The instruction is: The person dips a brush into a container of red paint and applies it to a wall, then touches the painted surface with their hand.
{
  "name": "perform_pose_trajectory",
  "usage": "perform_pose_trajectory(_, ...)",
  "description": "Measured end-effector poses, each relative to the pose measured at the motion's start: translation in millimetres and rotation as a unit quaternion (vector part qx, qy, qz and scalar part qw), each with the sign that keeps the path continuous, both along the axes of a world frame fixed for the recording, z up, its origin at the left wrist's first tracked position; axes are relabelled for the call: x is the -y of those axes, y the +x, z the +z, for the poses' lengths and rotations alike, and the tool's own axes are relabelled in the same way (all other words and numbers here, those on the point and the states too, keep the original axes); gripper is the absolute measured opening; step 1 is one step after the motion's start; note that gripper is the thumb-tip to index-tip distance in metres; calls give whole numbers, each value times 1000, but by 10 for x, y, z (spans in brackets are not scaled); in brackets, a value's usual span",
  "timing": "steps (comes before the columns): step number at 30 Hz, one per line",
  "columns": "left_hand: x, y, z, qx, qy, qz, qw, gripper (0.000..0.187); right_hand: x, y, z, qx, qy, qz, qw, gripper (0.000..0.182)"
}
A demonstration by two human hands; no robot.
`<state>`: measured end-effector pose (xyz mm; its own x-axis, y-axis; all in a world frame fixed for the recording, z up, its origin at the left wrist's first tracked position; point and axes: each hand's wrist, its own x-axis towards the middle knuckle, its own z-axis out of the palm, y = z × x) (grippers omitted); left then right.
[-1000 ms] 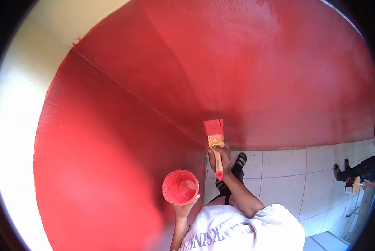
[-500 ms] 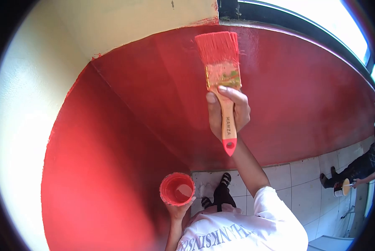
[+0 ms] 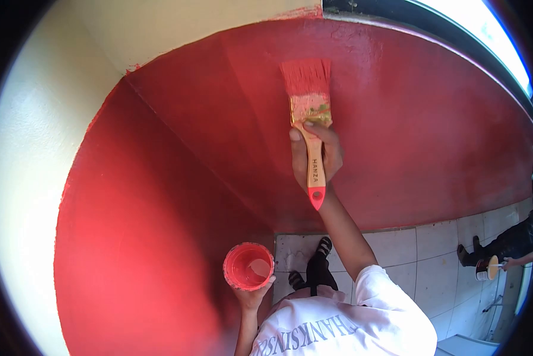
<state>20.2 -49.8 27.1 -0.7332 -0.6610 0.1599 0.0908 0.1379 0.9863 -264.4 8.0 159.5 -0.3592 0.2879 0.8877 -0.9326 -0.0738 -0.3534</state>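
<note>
My right hand (image 3: 321, 153) is closed round the wooden handle of a wide paintbrush (image 3: 311, 110), thumb and fingers just below its paint-smeared metal band. The red-coated bristles point upward and lie against, or very close to, the red wall (image 3: 385, 136). Lower down, my left hand (image 3: 251, 296) grips a small paint cup (image 3: 248, 266) from below and its right side. Red paint coats the cup's inside, with a little liquid at the bottom. Most of my left fingers are hidden behind the cup.
Cream wall (image 3: 100, 41) borders the red area at the upper left. A dark window frame (image 3: 385, 15) runs along the top right. White floor tiles (image 3: 391, 255) lie below. At the right, another person's hand (image 3: 510, 263) holds a paint can (image 3: 486, 269).
The brush in my right hand has moved down and slightly left, and looks smaller, farther from me. The cup in my left hand has shifted only slightly. The view has tilted a little.
</note>
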Motion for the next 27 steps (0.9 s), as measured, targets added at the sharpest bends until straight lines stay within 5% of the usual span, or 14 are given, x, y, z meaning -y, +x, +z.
perform_pose_trajectory(13,-51,115,-2,59,-30,36,997,88,166,212,-1371,65,9,6,998,27)
perform_pose_trajectory(27,-73,96,81,67,-34,35,997,88,-29,427,-2230,203,73,40,976,23)
